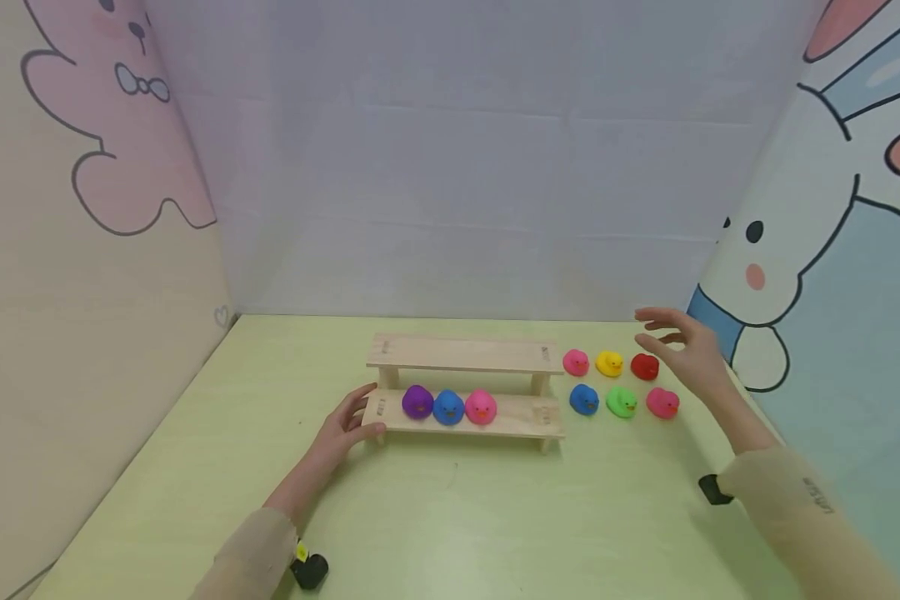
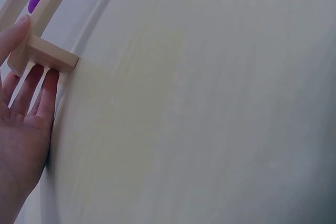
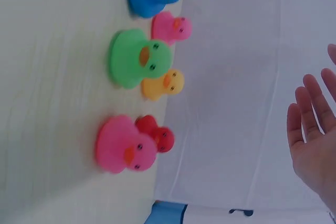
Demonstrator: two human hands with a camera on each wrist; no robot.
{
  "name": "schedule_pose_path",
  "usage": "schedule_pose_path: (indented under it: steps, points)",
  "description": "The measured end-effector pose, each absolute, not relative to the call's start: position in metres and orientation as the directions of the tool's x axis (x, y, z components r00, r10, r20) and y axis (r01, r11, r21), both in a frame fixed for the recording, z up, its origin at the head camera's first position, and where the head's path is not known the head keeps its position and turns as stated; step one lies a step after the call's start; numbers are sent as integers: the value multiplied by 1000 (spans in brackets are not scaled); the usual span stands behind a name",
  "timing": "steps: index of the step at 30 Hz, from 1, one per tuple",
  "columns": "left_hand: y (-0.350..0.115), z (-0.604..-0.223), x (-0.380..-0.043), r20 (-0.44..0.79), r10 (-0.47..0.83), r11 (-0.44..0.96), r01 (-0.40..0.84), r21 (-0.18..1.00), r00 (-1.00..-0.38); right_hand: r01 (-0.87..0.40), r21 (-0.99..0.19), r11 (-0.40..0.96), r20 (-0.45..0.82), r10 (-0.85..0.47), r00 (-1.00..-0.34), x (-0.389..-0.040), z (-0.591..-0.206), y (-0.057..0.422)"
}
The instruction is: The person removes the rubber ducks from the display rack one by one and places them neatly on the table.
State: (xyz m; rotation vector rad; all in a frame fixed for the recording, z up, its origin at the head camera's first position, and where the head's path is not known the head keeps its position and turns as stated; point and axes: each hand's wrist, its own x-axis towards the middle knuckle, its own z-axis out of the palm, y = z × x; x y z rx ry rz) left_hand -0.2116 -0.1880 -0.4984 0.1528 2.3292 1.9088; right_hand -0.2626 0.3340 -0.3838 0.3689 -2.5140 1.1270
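Note:
A two-step wooden rack (image 1: 465, 354) stands on the table. On its lower step sit a purple duck (image 1: 417, 402), a blue duck (image 1: 448, 407) and a pink duck (image 1: 482, 407) side by side. My left hand (image 1: 343, 423) holds the left end of that step, thumb at the front edge; in the left wrist view its fingertips (image 2: 51, 77) touch the rack's end support (image 2: 52, 55). My right hand (image 1: 686, 354) is raised near the red duck (image 1: 645, 367), holding nothing. In the right wrist view its fingers (image 3: 311, 103) are extended, apart from the ducks.
Right of the rack, two rows of rubber ducks lie on the table: pink (image 1: 576, 362), yellow (image 1: 609, 363) and the red one behind; blue (image 1: 584, 400), green (image 1: 622, 402) and dark pink (image 1: 662, 403) in front. A pale curtain (image 1: 465, 167) hangs behind the table (image 1: 450, 517).

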Motion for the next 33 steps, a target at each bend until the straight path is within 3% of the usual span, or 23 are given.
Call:
schedule_pose_path:
  steps: [11,27,33]
  points:
    - [-190,-501,-212,-37,162,188,-6,982,-986,-523,-625,579,565,-126,-816,-251,-375,262]
    - [-190,-500,-212,-35,162,189,-4,982,-986,-624,-652,430,569,-267,-778,-220,-383,184]
    - [-189,-501,-212,-31,157,185,-1,983,-987,-613,-684,395,544,-284,-789,-226,-413,175]
